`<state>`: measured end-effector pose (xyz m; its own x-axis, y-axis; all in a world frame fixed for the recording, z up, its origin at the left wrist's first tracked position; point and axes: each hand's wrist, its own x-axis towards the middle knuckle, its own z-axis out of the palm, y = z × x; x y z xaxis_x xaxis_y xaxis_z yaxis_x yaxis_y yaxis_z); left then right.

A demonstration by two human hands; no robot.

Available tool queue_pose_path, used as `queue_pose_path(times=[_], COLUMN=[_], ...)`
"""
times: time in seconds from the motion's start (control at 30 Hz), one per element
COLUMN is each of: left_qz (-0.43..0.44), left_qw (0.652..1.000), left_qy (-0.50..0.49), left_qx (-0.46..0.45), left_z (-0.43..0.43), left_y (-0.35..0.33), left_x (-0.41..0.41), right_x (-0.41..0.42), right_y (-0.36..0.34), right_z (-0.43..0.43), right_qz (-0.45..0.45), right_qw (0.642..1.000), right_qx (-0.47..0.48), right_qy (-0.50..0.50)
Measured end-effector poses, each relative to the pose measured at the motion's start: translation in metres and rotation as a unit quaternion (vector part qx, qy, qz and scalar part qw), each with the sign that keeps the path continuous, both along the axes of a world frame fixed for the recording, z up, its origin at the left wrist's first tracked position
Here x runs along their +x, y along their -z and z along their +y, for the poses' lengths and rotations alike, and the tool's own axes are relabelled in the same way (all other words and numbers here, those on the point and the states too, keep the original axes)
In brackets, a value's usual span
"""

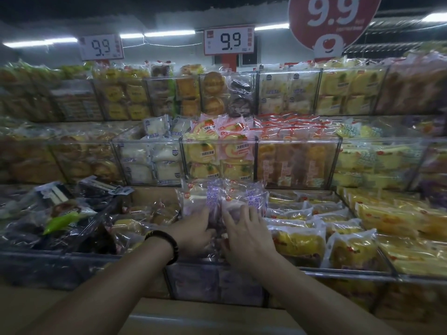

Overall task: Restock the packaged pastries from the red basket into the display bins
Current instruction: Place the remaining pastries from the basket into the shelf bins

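Squaring up the purple packs (210, 199): your left hand (193, 229) curls round one, right hand (246, 228) presses straight-fingered on the other, so seat both evenly in the bin (198, 281).

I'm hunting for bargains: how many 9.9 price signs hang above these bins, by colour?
White signs: 2
Red sign: 1
Total: 3
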<state>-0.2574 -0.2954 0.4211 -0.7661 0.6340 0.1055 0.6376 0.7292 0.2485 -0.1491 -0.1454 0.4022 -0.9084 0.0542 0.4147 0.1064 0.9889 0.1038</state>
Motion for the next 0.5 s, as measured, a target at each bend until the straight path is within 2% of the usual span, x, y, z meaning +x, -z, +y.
queue_pose_path(times=[0.07,0.17,0.2,0.3,0.33,0.43,0.5], left_qz=[0.041,0.218,0.22,0.124,0.122,0.152,0.217], left_qw=[0.999,0.974,0.974,0.991,0.991,0.988,0.976], left_qy=[0.0,-0.036,-0.038,-0.02,-0.016,-0.016,-0.019], left_qx=[-0.002,-0.045,-0.045,-0.048,-0.054,-0.027,-0.015], left_z=[-0.005,-0.009,-0.01,-0.01,-0.011,-0.017,-0.023], left_y=[-0.006,-0.006,-0.003,0.009,0.01,0.01,0.007], left_x=[0.004,0.011,0.011,0.004,0.003,0.006,0.021], right_x=[0.002,0.007,0.009,0.012,0.015,0.027,0.04], right_y=[-0.002,-0.006,-0.006,-0.007,-0.008,-0.009,-0.006], right_z=[-0.001,-0.003,-0.004,-0.007,-0.007,-0.005,-0.004], right_qz=[0.0,-0.003,-0.012,-0.026,-0.016,0.039,0.071], right_qw=[1.0,1.0,1.0,1.0,1.0,0.998,0.993], right_qx=[-0.003,0.005,0.008,-0.001,-0.008,-0.009,-0.026], right_qy=[-0.001,0.004,0.003,0.001,-0.004,-0.047,-0.086])
